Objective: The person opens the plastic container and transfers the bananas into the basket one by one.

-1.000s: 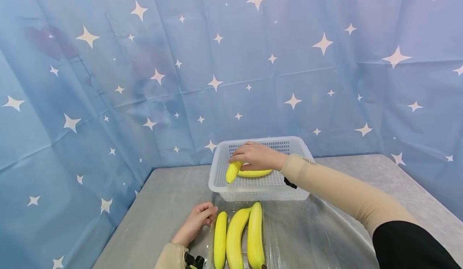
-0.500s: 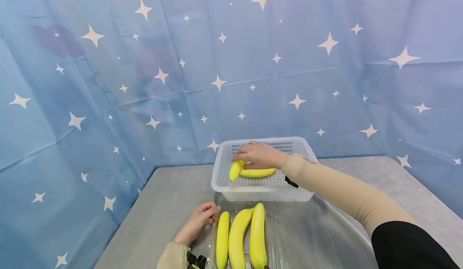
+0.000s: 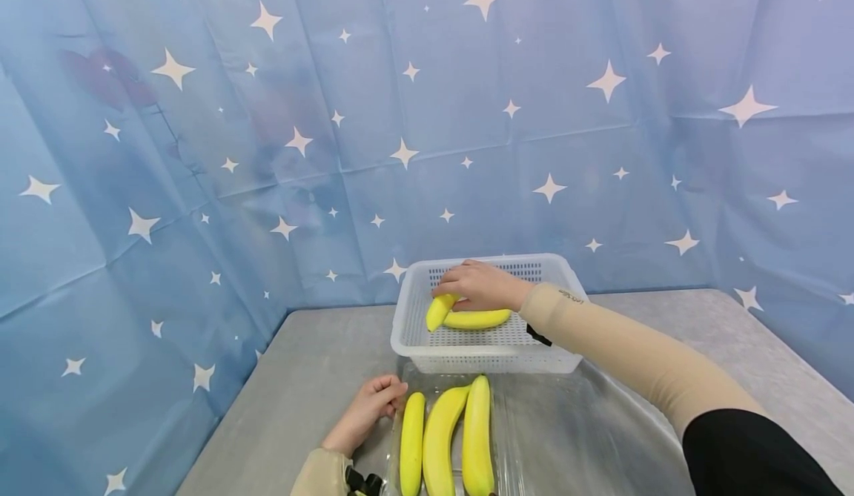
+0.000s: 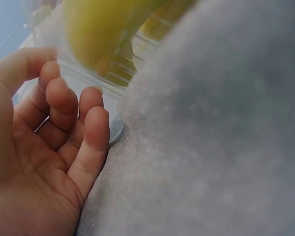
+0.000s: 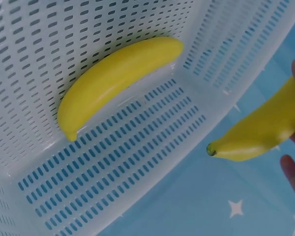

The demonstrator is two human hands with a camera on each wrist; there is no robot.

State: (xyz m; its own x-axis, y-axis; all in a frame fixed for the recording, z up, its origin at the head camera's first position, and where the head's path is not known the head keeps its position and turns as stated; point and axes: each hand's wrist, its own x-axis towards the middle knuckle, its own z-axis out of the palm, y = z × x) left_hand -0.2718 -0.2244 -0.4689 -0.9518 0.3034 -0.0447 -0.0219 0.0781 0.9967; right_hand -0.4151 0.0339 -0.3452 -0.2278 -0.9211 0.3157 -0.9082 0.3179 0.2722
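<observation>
- Left hand (image 3: 368,407): apart from the right; fingers loosely curled beside the far corner of the clear tray (image 3: 502,437), probably to steady it; whether they pinch its rim, cannot tell.
- Three bananas (image 3: 437,437): in the tray, right of the left hand, lengthwise, presumably so they fit side by side.
- Held banana (image 3: 440,312): gripped by the right hand (image 3: 480,286) over the basket (image 3: 494,363); free end tilted down toward the person, likely held from above to clear the walls.
- Loose banana (image 3: 477,320): in the basket, below the right hand.
- Obstruction: basket's near wall, between right hand and tray.
- Right sleeve (image 3: 620,340): behind that hand, covering some basket rim.
- Star-printed curtain (image 3: 333,184): beyond both hands.
</observation>
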